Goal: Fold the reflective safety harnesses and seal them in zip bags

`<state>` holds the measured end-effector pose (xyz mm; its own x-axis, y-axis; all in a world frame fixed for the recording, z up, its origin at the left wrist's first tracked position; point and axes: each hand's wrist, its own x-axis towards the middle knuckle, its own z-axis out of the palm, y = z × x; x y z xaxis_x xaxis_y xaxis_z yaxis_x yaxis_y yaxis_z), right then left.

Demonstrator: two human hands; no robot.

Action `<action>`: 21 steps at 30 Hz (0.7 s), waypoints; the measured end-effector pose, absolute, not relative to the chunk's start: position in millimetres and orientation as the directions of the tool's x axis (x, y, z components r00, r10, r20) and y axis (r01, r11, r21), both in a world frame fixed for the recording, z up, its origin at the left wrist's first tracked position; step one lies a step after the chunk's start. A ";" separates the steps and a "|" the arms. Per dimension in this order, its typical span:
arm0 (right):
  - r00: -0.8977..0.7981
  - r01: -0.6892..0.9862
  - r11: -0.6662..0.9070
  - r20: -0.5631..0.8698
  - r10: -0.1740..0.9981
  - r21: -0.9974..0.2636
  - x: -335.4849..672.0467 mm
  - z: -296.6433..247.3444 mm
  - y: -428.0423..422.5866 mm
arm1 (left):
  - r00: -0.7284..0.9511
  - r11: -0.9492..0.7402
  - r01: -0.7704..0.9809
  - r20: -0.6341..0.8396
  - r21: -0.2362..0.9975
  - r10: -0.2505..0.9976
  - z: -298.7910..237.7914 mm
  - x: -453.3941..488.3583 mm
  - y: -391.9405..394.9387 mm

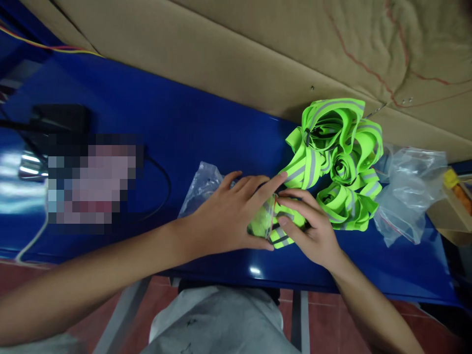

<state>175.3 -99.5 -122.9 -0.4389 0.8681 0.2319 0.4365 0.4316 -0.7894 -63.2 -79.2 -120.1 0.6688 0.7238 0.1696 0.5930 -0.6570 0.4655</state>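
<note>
My left hand (228, 216) lies over a clear plastic zip bag (202, 184), thumb and fingers spread around its mouth. A folded neon-yellow reflective strap (283, 240) with grey stripes sits partly in the bag; its yellow shows through the plastic (261, 222). From the other side, my right hand (313, 228) grips this strap at the bag's mouth, fingers on top and thumb near the front. The fingers hide part of the strap. Just beyond my right hand is a pile of coiled reflective straps (341, 164) of the same kind.
More clear zip bags (413, 182) lie right of the pile, beside a cardboard box (452, 211). Left on the blue table (236, 130) are a blurred-out pinkish item (105, 182), a dark box (61, 118) and cables. A tan padded panel (206, 54) borders the far edge.
</note>
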 end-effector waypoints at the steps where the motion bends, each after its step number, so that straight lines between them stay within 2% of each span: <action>1: -0.438 0.437 0.431 0.231 0.868 -0.789 176.0 -121.2 -99.1 | 0.646 -0.649 0.629 0.175 0.427 0.742 -120.1 -63.5 -78.1; 4: -0.435 0.424 0.409 0.215 0.874 -0.808 175.7 -117.5 -99.5 | 0.661 -0.659 0.650 0.145 0.378 0.736 -122.2 -63.1 -76.9; 6: -0.390 0.411 0.331 0.164 0.906 -0.849 172.5 -118.2 -101.1 | 0.686 -0.682 0.629 0.146 0.373 0.713 -124.4 -62.1 -77.5; 12: -0.110 0.342 -0.002 -0.042 0.993 -0.940 158.9 -126.0 -104.7 | 0.690 -0.751 0.605 0.295 0.265 0.661 -127.7 -58.2 -81.6; 14: -0.080 0.343 -0.033 -0.064 0.995 -0.939 158.7 -126.0 -105.1 | 0.673 -0.749 0.621 0.333 0.232 0.661 -126.1 -57.7 -82.2; 16: -0.071 0.360 0.057 0.033 0.997 -0.931 161.4 -124.6 -105.9 | 0.670 -0.756 0.608 0.354 0.243 0.652 -122.4 -59.1 -81.5; 18: -0.073 0.403 0.216 0.204 0.976 -0.889 165.7 -122.6 -107.4 | 0.672 -0.762 0.585 0.360 0.279 0.647 -117.1 -62.7 -79.3; 21: -0.141 0.439 0.460 0.446 0.884 -0.772 170.7 -119.5 -110.8 | 0.659 -0.754 0.593 0.368 0.284 0.656 -109.8 -69.8 -74.7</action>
